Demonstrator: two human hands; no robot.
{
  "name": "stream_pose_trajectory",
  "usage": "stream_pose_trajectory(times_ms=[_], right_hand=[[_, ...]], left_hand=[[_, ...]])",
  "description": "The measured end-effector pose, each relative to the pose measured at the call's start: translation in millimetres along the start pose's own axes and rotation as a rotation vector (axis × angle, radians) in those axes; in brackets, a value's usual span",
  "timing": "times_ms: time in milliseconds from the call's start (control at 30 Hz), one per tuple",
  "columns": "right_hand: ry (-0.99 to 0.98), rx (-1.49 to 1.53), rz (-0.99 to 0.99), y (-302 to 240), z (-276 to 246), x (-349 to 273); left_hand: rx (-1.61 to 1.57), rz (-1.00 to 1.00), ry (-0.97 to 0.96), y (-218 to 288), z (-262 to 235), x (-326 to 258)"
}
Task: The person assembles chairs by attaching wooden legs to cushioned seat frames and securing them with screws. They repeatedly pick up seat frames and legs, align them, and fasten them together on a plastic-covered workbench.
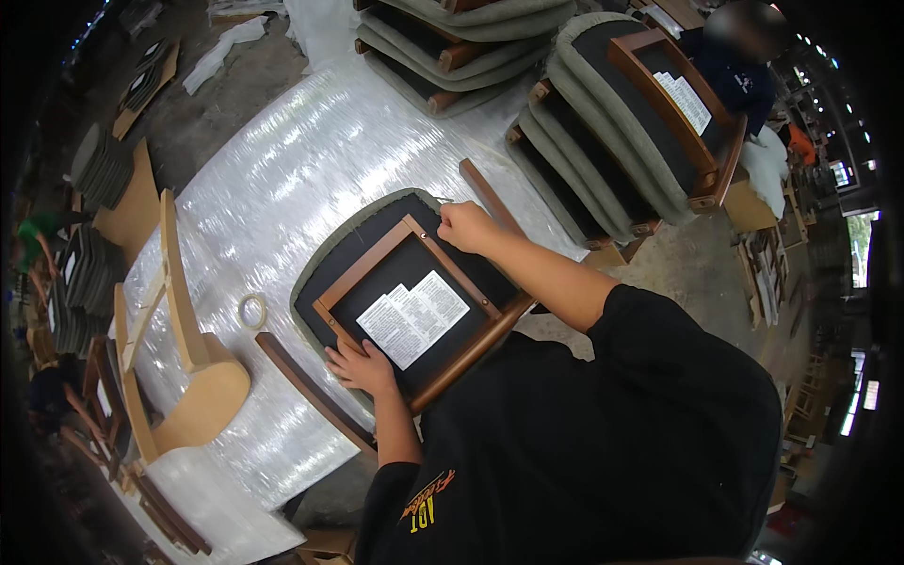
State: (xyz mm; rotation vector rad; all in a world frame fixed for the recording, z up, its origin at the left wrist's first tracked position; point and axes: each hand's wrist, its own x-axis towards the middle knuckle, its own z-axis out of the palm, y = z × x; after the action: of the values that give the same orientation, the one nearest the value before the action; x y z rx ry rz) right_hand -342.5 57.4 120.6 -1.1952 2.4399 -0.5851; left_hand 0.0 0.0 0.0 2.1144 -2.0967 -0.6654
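An upholstered chair seat (372,235) with grey-green edging lies underside up on the plastic-wrapped surface in front of me. A brown wooden frame (363,271) is on its dark underside, around white printed labels (411,318). My left hand (363,369) rests with fingers spread over the frame's left side. At the frame's far right corner, my right hand (466,228) is closed, next to a screw hole; a thin metal end shows by its fingers, too small to name. Brown wooden legs stick out on the left (315,391) and right (490,196).
A roll of tape (251,311) lies left of the seat. Further left stands a pale wooden chair frame (179,311). Stacked upholstered seats rise at the back (452,56) and right (584,141). Another person (739,71) is behind the right stack.
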Motion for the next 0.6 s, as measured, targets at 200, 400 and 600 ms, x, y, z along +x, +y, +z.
stream_pose_trajectory(times_ms=[200,400,600], right_hand=[[-0.161,-0.054,-0.010,-47,-18,-2],[-0.320,-0.087,0.150,-83,-36,5],[-0.395,0.019,0.384,-62,-16,26]], left_hand=[[-0.283,0.411,0.246,30,-47,-26],[-0.455,0.914,0.070,151,-10,10],[-0.293,1.071,-0.008,202,39,44]])
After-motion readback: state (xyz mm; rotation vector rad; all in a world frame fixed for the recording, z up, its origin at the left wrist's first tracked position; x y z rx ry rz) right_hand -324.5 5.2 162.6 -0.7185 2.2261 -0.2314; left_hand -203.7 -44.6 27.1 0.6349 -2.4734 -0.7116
